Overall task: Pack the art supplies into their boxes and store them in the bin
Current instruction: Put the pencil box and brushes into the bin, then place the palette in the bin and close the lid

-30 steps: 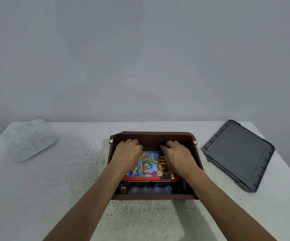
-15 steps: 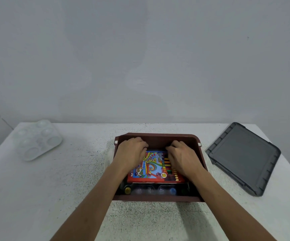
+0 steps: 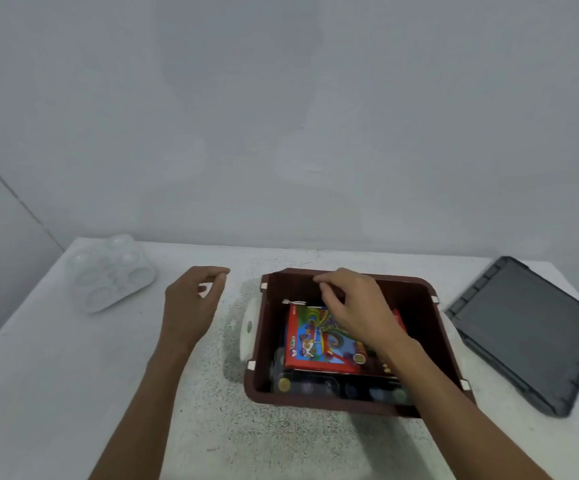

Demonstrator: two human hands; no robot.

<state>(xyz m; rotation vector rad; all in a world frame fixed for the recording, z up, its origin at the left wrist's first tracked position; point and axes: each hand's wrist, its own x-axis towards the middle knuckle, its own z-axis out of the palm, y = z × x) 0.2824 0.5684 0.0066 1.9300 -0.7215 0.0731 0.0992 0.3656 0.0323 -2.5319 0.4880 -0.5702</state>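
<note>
Two bare forearms reach in from the near edge across a white, speckled counter (image 3: 212,427). Between them, slightly right of centre, stands the open brown bin (image 3: 316,401). A row of small round-capped bottles (image 3: 316,386), dark and blurred, is tucked against the inside of its near wall.

Just beyond the bottles, a red box (image 3: 316,341) with a bright cartoon print lies flat in the bin and fills most of its floor. The right hand (image 3: 354,310) hangs over the far half of that box, palm down and fingers loosely bent. Nothing shows in its grip, and whether it touches the box cannot be told. A thin white item (image 3: 293,302), too small to identify, lies at the box's far left corner.

A white latch (image 3: 248,327) sits on the bin's left outer side. The left hand (image 3: 191,306) is outside the bin, just to its left above the counter, with the fingers relaxed and slightly curled, thumb and forefinger apart, holding nothing.

To the right, near the bin, a dark grey lid (image 3: 523,327) lies flat on the counter. At the far left corner, well apart from the bin, rests a clear plastic paint palette (image 3: 111,282) with round wells. A plain pale wall (image 3: 281,133) rises behind.
</note>
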